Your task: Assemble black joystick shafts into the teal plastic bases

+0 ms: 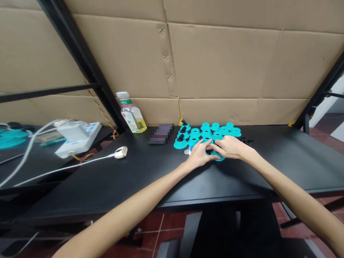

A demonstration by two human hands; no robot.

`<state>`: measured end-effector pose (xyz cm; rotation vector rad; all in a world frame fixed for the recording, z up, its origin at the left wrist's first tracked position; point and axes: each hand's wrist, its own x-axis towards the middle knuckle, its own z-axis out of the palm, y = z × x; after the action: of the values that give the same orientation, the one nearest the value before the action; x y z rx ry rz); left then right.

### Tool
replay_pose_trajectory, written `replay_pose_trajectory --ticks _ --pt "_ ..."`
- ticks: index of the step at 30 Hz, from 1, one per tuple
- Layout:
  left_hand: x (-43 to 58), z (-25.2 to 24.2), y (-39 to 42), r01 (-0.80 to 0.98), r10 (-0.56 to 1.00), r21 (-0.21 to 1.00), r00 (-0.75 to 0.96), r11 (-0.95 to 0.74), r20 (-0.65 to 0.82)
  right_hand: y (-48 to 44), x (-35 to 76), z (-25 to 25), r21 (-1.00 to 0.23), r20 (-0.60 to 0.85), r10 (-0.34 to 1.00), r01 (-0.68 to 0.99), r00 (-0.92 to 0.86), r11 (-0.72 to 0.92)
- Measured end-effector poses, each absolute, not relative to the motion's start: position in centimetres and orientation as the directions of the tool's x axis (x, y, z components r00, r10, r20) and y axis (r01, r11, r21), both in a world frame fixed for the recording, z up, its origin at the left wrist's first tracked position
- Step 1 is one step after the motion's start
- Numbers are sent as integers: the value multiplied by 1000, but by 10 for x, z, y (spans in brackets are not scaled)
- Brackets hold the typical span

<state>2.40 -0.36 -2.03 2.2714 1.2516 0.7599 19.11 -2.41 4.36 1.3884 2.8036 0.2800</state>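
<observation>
Both my left hand [199, 155] and my right hand [228, 147] meet over a teal flanged disc [219, 156] at the front of a group of similar pieces on the black tabletop [242, 168]. Their fingers curl onto it, and they hide most of it. Several other teal flanged pieces [205, 133] stand close behind my hands. Black knobs top a few, such as the one at the left [181, 138]. Several small black parts [246, 140] lie just right of the group, and a small silver disc [187, 151] lies by my left hand.
A plastic bottle [132, 115] holding yellow liquid and a pixelated dark object [161, 133] stand left of the pieces. Farther left lie a white cable with a small plug [120, 152] and a white power strip [79, 140]. Cardboard [223, 71] covers the wall behind.
</observation>
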Motion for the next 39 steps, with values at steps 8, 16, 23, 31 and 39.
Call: replay_pose_trajectory --ticks 8,16,23,31,39 --pt "25 -20 -5 624 859 600 440 -502 261 -17 195 40 43 102 847 853 -522 521" --pt "27 -17 -6 581 844 626 459 -521 276 -11 200 34 -185 116 928 910 -355 371" --pt "25 -15 -6 575 832 615 479 -539 280 -9 209 28 -376 260 856 769 -447 516" --pt "25 -16 -6 594 847 619 466 -514 255 -5 213 27 -433 166 859 747 -484 505" --pt "27 -18 -7 616 857 604 441 -505 267 -14 205 28 -37 212 897 914 -389 405"
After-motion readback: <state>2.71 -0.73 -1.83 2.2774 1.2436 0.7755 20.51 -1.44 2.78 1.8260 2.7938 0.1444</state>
